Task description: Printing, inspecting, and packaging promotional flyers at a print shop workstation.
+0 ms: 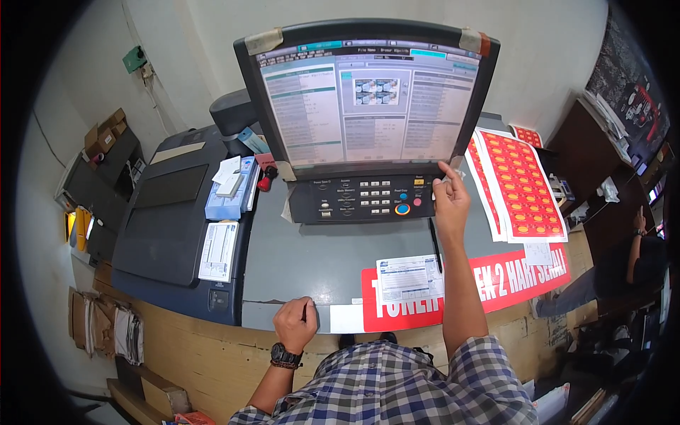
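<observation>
Right grip [451,200] at the screen [372,127]; red-printed sheets [525,185] lie near.

On the screen [372,131] before me I see columns of small menu text, and labels and digits mark the keys [375,193] of the dark control panel [356,202]. Large white capitals cross my red sign [520,282], partly hidden by a white form [409,280] bearing fine print.

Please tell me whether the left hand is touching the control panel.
Apart: the head view shows the left hand curled below, with grey tabletop plainly visible between it and the control panel.
</observation>
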`<state>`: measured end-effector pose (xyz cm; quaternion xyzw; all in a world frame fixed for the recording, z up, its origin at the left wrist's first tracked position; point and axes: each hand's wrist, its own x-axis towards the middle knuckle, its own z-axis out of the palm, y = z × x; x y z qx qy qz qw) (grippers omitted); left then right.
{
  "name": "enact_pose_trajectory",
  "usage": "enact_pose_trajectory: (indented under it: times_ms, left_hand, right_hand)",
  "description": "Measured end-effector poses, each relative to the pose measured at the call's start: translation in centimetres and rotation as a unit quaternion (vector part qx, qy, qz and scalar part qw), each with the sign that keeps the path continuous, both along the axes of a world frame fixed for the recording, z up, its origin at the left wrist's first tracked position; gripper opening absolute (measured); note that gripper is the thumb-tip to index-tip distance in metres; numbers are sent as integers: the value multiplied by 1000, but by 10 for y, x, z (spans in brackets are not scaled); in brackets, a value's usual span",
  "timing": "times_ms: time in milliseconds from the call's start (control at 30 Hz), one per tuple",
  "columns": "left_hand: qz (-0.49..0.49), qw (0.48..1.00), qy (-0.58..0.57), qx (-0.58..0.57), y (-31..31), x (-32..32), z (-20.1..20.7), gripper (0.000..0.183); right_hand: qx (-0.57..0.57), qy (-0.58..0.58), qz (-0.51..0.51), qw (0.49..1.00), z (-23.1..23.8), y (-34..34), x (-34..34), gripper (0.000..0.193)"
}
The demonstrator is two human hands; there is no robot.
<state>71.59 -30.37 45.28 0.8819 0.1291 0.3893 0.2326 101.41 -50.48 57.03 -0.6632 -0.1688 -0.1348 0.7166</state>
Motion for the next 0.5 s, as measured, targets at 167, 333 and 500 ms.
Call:
enact_pose_trajectory:
  times_ms: [167, 333, 500]
  left_hand:
    - [1, 1000, 5, -1, 0, -1, 1, 4]
    - [-2, 1000, 4, -2, 0, 1, 2, 4]
    - [3, 1000, 10, -12, -1, -4, 2, 3]
  right_hand:
    - [-22, 12, -17, 1000, 5, 2, 0, 36]
    - [-48, 6, -25, 999, 14, -4, -3, 32]
    - [-86, -178, -238, 951, 18, -6, 21, 42]
